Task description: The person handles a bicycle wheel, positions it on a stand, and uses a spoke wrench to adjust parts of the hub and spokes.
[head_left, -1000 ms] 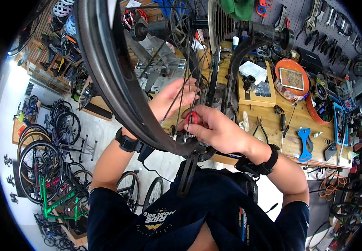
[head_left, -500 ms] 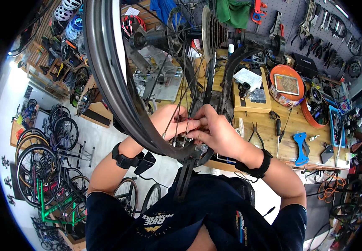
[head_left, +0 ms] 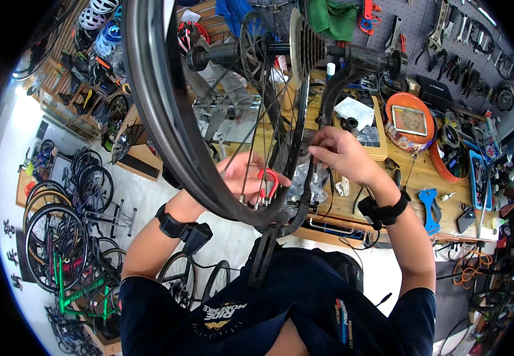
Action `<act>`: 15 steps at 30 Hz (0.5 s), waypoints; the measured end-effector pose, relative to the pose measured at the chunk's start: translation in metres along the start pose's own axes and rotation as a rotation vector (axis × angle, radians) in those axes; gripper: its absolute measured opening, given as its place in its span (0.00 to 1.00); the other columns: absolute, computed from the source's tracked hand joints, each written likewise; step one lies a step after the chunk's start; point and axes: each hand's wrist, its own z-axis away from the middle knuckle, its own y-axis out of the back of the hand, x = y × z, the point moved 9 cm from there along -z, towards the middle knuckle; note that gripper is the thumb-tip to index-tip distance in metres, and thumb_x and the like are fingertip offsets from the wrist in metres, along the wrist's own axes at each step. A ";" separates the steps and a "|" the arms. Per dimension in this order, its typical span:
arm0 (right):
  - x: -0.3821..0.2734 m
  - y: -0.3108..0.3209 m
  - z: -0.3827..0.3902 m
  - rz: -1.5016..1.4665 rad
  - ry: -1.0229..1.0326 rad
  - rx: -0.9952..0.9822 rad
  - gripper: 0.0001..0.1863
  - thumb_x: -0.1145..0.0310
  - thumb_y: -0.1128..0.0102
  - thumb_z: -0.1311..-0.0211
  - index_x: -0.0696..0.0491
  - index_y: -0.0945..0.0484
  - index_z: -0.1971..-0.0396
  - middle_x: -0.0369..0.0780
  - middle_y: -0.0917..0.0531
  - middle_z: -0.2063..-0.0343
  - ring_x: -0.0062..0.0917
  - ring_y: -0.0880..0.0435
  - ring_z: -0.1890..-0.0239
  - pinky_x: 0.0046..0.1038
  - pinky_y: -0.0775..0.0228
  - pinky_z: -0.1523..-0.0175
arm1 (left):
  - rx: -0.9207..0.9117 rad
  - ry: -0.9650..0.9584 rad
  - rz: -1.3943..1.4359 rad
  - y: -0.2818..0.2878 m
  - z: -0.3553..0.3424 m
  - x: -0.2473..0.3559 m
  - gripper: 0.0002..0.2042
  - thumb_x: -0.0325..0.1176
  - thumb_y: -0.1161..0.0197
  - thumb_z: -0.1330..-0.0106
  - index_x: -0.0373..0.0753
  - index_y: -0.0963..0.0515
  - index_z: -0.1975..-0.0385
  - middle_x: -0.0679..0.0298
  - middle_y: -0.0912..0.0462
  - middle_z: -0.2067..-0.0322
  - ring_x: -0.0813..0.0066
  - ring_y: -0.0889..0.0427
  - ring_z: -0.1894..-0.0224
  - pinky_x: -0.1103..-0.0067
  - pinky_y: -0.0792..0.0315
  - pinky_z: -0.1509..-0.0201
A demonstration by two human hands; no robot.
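A bicycle wheel with a deep black rim (head_left: 150, 113) hangs upright in a black truing stand (head_left: 335, 89). Its cassette (head_left: 309, 44) and brake rotor (head_left: 252, 53) show at the hub. Among the spokes just above the rim's lower part, my left hand (head_left: 239, 175) has its fingers closed around a red horseshoe magnet (head_left: 263, 177) with silvery ends pointing down at the rim. Spokes cross in front of this hand. My right hand (head_left: 346, 151) is beside the stand's right arm, thumb and fingers pinched together; anything between them is too small to tell.
Behind the wheel is a wooden bench with pliers (head_left: 360, 196), a blue tool (head_left: 429, 210), a cardboard tray (head_left: 375, 136) and a round orange tin (head_left: 410, 118). Tools hang on the pegboard (head_left: 414, 53). Bicycles (head_left: 61, 237) stand on the left.
My right hand has left my left hand at the rim and moved up and right to the stand's arm. The red magnet now shows plainly at my left fingers. The wheel has shifted slightly.
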 end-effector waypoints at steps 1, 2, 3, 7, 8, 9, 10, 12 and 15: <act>0.005 -0.002 0.000 0.000 -0.012 -0.012 0.13 0.68 0.37 0.35 0.63 0.26 0.61 0.41 0.16 0.73 0.19 0.21 0.74 0.24 0.29 0.69 | -0.059 -0.020 0.032 -0.007 0.002 0.003 0.17 0.40 0.31 0.36 0.35 0.27 0.57 0.53 0.19 0.52 0.83 0.20 0.61 0.86 0.25 0.59; 0.009 -0.004 0.001 0.000 -0.023 -0.023 0.13 0.68 0.37 0.35 0.63 0.26 0.61 0.41 0.17 0.74 0.18 0.21 0.75 0.23 0.29 0.69 | -0.087 -0.051 0.015 -0.007 0.001 0.003 0.16 0.38 0.32 0.36 0.35 0.27 0.56 0.54 0.19 0.52 0.83 0.20 0.62 0.86 0.26 0.58; 0.008 -0.005 0.002 0.012 -0.034 -0.034 0.12 0.69 0.38 0.35 0.63 0.26 0.61 0.40 0.17 0.74 0.18 0.21 0.75 0.23 0.29 0.69 | -0.116 -0.084 -0.003 -0.007 -0.001 0.004 0.16 0.37 0.32 0.35 0.36 0.27 0.56 0.55 0.18 0.53 0.83 0.20 0.62 0.86 0.26 0.58; 0.007 -0.011 0.005 0.008 -0.035 -0.043 0.12 0.68 0.38 0.35 0.63 0.26 0.61 0.40 0.17 0.74 0.18 0.21 0.74 0.23 0.29 0.69 | -0.098 -0.129 -0.034 -0.004 -0.004 0.005 0.13 0.36 0.30 0.38 0.37 0.24 0.62 0.62 0.17 0.64 0.82 0.20 0.65 0.88 0.28 0.58; 0.002 -0.012 0.005 0.004 -0.036 -0.044 0.13 0.68 0.38 0.35 0.63 0.26 0.61 0.40 0.17 0.74 0.18 0.21 0.74 0.22 0.29 0.69 | -0.087 -0.149 -0.054 -0.002 -0.006 0.004 0.13 0.36 0.29 0.39 0.37 0.24 0.64 0.63 0.17 0.67 0.82 0.20 0.67 0.88 0.28 0.59; -0.003 -0.014 0.006 -0.002 -0.037 -0.048 0.13 0.68 0.37 0.35 0.63 0.26 0.61 0.40 0.18 0.74 0.17 0.21 0.73 0.22 0.29 0.68 | 0.095 -0.079 -0.167 0.004 -0.005 0.003 0.16 0.38 0.25 0.43 0.36 0.24 0.69 0.67 0.19 0.74 0.82 0.22 0.72 0.88 0.28 0.65; -0.010 -0.018 0.007 -0.034 -0.027 -0.051 0.13 0.68 0.37 0.35 0.63 0.26 0.61 0.39 0.18 0.73 0.17 0.21 0.72 0.22 0.28 0.67 | 0.178 -0.065 -0.368 0.009 -0.007 0.001 0.18 0.40 0.24 0.45 0.36 0.26 0.69 0.67 0.21 0.75 0.83 0.23 0.72 0.87 0.30 0.67; -0.027 -0.029 0.008 -0.096 -0.007 -0.055 0.13 0.68 0.37 0.35 0.63 0.25 0.60 0.39 0.18 0.72 0.17 0.21 0.70 0.22 0.28 0.66 | 0.340 -0.037 -0.771 0.022 -0.012 0.001 0.21 0.42 0.22 0.48 0.36 0.28 0.70 0.67 0.23 0.76 0.84 0.25 0.73 0.87 0.32 0.71; -0.048 -0.053 0.014 -0.150 0.140 -0.081 0.14 0.67 0.37 0.35 0.63 0.23 0.58 0.40 0.17 0.68 0.21 0.19 0.66 0.25 0.26 0.60 | 0.364 -0.050 -0.804 0.022 -0.023 0.002 0.25 0.42 0.22 0.48 0.32 0.31 0.66 0.67 0.24 0.76 0.84 0.25 0.72 0.85 0.32 0.72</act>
